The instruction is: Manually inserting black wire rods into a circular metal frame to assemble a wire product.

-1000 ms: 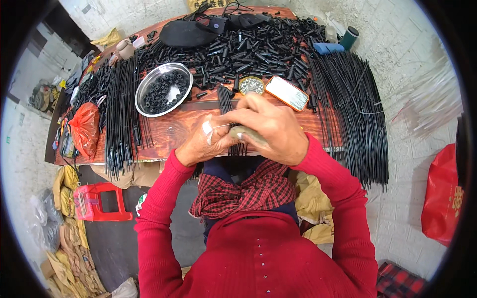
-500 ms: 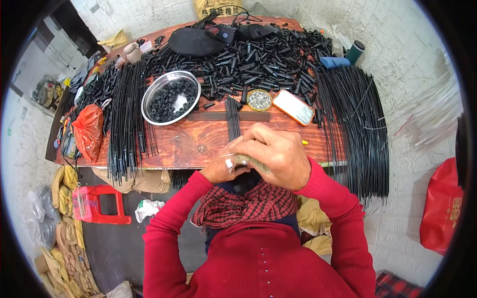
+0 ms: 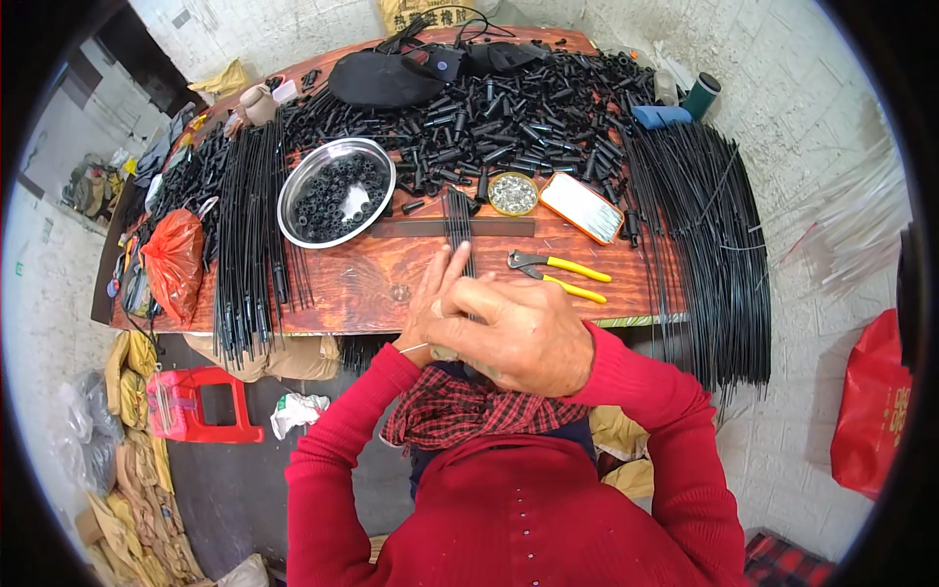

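Both my hands are close together at the table's near edge. My left hand [image 3: 427, 301] lies with its fingers stretched forward beside a small bundle of thin black rods [image 3: 458, 223]. Crossing over it, my right hand [image 3: 523, 333] is closed in a pinch. A thin pale sliver [image 3: 416, 347] sticks out to the left of the pinching fingers; what they hold is mostly hidden. The rods rest across a flat dark bar [image 3: 504, 227]. Just right of my hands lie end-cutting pliers [image 3: 577, 277] with yellow handles.
A steel bowl [image 3: 284, 210] of small black rings stands left, near a round tin [image 3: 513, 194] of small metal pieces and an orange-rimmed phone [image 3: 582, 207]. Long black rods [image 3: 719, 254] overhang the right edge, others [image 3: 249, 245] the left. Black tubular parts [image 3: 509, 127] heap behind.
My right hand has moved down and slightly left, uncovering the pliers. My left hand's fingers have straightened forward along the rods.
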{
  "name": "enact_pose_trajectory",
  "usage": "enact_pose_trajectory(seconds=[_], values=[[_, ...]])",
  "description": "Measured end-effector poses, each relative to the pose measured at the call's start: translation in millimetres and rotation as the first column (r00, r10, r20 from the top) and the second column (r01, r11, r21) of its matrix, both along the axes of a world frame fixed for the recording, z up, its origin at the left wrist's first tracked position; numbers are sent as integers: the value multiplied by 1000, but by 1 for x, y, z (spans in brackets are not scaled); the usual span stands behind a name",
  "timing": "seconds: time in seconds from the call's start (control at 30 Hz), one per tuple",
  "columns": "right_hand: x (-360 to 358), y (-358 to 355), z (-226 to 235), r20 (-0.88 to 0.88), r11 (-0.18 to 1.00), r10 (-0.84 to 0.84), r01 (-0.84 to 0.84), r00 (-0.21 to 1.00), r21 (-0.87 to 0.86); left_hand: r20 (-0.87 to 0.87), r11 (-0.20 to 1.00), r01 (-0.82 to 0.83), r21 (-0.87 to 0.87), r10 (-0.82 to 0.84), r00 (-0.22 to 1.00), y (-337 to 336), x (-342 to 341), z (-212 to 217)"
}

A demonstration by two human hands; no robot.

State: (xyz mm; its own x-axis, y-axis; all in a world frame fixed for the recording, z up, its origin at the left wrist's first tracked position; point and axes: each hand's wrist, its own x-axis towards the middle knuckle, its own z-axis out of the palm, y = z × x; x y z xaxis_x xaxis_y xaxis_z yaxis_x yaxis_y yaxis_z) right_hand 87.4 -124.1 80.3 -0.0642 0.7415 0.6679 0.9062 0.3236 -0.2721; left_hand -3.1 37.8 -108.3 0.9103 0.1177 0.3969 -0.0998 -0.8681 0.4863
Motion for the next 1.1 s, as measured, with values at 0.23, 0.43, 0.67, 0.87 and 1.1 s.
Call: enact_pose_trajectory(seconds=[0.23, 0.43, 0.67, 0.87, 1.1], values=[[0, 2, 1, 40, 999, -3, 5, 999, -45, 38, 931, 64, -360, -54, 998, -16, 4, 21], [3, 7, 1, 19, 999, 8, -7, 1000, -44, 77, 577, 140, -805, -133, 988, -25, 4, 40], [10, 10, 2, 2, 997, 40, -40, 999, -61, 17, 698, 92, -710, -113, 993, -17, 3, 37], [23, 2, 7, -145, 953, 153, -185, 978, -241, 20, 803, 74, -591, -77, 997, -11, 6, 13], [94, -22, -5, -587, 935, 115, -288, 801, -209, -113, 992, 24, 126, -10, 994, -1, 9, 29]])
